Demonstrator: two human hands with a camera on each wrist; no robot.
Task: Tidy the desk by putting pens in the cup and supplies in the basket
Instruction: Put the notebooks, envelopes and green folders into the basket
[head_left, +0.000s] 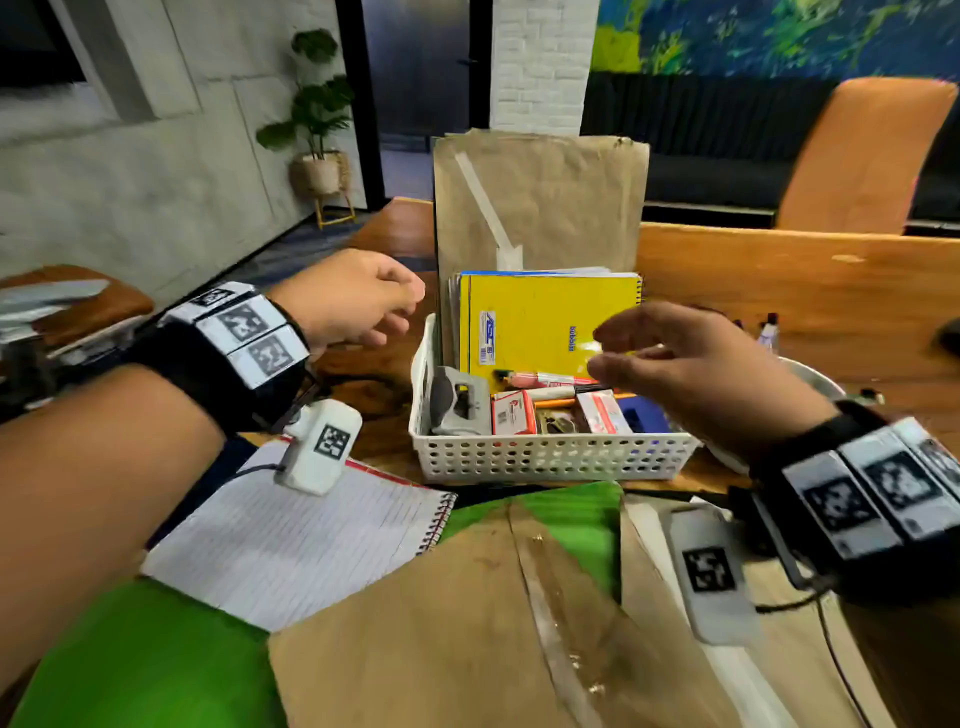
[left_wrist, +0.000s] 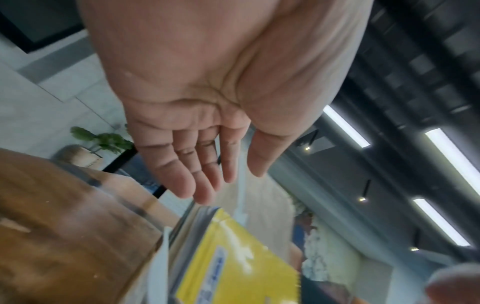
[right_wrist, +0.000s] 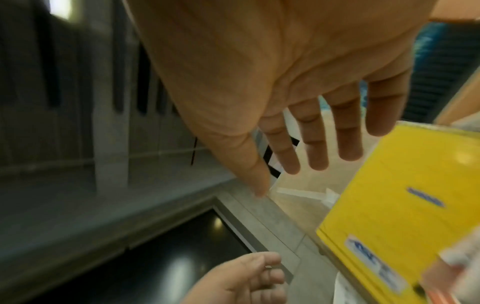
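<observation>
— What do the hands hold?
— Nothing. The left hand (head_left: 353, 296) and right hand (head_left: 691, 364) hover with relaxed fingers.
— Where is the basket (head_left: 545, 457)?
— On the desk (head_left: 779, 280), between both hands, with a yellow notebook (head_left: 545, 317) inside.

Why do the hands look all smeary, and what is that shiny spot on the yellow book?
Head view: right hand is motion-blurred, and glare sits on the yellow notebook. Left wrist view: left hand is fairly sharp, desk and notebook smeared. Right wrist view: everything is soft and streaky.
</observation>
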